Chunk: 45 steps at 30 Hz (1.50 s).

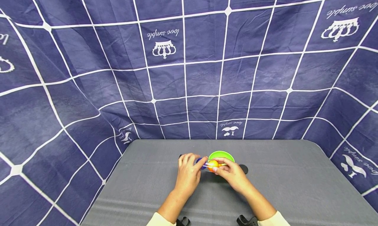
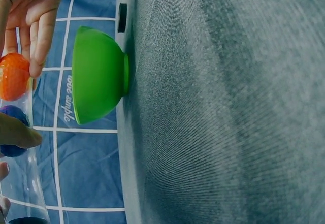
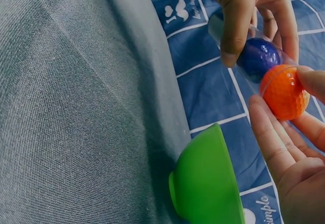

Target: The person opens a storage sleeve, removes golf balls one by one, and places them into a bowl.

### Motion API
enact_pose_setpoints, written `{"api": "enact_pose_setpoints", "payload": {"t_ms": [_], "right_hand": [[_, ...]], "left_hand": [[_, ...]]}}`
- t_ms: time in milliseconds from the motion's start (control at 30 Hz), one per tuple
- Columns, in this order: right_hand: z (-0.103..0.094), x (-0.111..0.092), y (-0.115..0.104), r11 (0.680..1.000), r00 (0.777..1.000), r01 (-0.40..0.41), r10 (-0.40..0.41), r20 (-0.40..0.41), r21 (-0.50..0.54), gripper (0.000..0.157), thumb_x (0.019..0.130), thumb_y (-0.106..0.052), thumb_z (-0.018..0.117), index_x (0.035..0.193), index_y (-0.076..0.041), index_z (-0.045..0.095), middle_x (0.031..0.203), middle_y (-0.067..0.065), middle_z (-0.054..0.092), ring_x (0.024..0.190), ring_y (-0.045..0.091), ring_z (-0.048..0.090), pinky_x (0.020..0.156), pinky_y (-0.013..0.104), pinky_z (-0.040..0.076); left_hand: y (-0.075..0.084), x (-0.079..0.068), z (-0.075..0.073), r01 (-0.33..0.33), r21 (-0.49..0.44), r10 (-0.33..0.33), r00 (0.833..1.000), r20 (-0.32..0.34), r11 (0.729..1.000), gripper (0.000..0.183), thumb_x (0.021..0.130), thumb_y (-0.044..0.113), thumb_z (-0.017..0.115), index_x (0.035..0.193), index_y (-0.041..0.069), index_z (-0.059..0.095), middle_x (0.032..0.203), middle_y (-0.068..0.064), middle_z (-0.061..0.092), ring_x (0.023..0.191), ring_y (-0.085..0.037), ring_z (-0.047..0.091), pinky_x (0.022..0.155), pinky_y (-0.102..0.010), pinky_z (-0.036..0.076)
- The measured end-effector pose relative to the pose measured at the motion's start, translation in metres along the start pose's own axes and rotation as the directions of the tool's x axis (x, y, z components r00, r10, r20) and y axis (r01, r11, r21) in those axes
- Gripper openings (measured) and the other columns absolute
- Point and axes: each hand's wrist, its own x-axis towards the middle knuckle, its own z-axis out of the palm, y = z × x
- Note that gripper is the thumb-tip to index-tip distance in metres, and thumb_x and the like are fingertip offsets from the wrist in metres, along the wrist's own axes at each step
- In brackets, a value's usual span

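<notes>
My left hand point(image 1: 189, 171) grips a clear tube point(image 2: 23, 183) with a dark end, holding it tilted above the table. Inside it sits a blue ball point(image 3: 260, 57), seen between my left thumb and fingers. An orange dimpled golf ball point(image 3: 285, 93) is at the tube's other end, against the blue one. My right hand point(image 1: 233, 176) pinches the orange golf ball, thumb on one side and fingers on the other. Just beyond the hands, a green bowl point(image 2: 99, 76) stands upright on the table; its inside is mostly hidden by my right hand in the head view.
A flat black disc point(image 1: 243, 169) lies on the grey cloth-covered table point(image 1: 147, 186), right of the bowl. Blue curtains point(image 1: 203, 78) with white lines rise behind the table and at both sides. Black wrist mounts point(image 1: 247, 220) show near the sleeves.
</notes>
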Motion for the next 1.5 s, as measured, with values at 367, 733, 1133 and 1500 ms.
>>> {"api": "enact_pose_setpoints", "payload": {"t_ms": [367, 733, 1133, 1500], "right_hand": [[-0.002, 0.002, -0.001, 0.999, 0.999, -0.031, 0.032, -0.028, 0.035, 0.041, 0.095, -0.012, 0.069, 0.132, 0.003, 0.059, 0.122, 0.027, 0.064, 0.092, 0.004, 0.071, 0.085, 0.027, 0.06], [-0.01, 0.004, -0.003, 0.995, 0.991, -0.097, 0.094, -0.097, -0.029, 0.042, 0.092, -0.012, 0.071, 0.132, -0.003, 0.062, 0.119, 0.021, 0.068, 0.09, 0.006, 0.069, 0.078, 0.021, 0.056], [-0.017, 0.006, 0.003, 0.99, 0.993, -0.067, 0.054, -0.109, -0.12, 0.041, 0.089, -0.012, 0.076, 0.127, -0.002, 0.065, 0.12, 0.02, 0.064, 0.097, 0.017, 0.07, 0.079, 0.02, 0.057], [-0.022, 0.011, 0.012, 0.915, 0.993, -0.003, -0.043, -0.106, -0.404, 0.036, 0.086, -0.012, 0.079, 0.119, -0.003, 0.07, 0.114, 0.015, 0.069, 0.088, 0.021, 0.07, 0.07, 0.021, 0.056]], "left_hand": [[-0.004, -0.004, 0.005, 0.07, -0.08, -0.073, 0.997, -0.033, 0.994, 0.061, 0.064, 0.004, 0.087, 0.119, 0.026, 0.073, 0.107, 0.0, 0.069, 0.107, -0.024, 0.06, 0.097, -0.047, 0.042], [-0.01, -0.006, 0.004, 0.187, -0.14, -0.191, 0.982, -0.014, 0.972, 0.063, 0.066, 0.012, 0.092, 0.124, 0.026, 0.071, 0.108, 0.001, 0.068, 0.108, -0.022, 0.062, 0.089, -0.044, 0.048], [-0.013, -0.009, 0.005, 0.332, -0.252, -0.332, 0.942, 0.044, 0.909, 0.062, 0.073, 0.014, 0.09, 0.13, 0.02, 0.067, 0.112, -0.002, 0.068, 0.104, -0.021, 0.063, 0.089, -0.04, 0.052], [-0.017, -0.01, 0.008, 0.384, -0.323, -0.381, 0.921, 0.076, 0.865, 0.059, 0.075, 0.014, 0.089, 0.129, 0.014, 0.067, 0.113, -0.005, 0.068, 0.105, -0.023, 0.065, 0.092, -0.041, 0.053]]}}
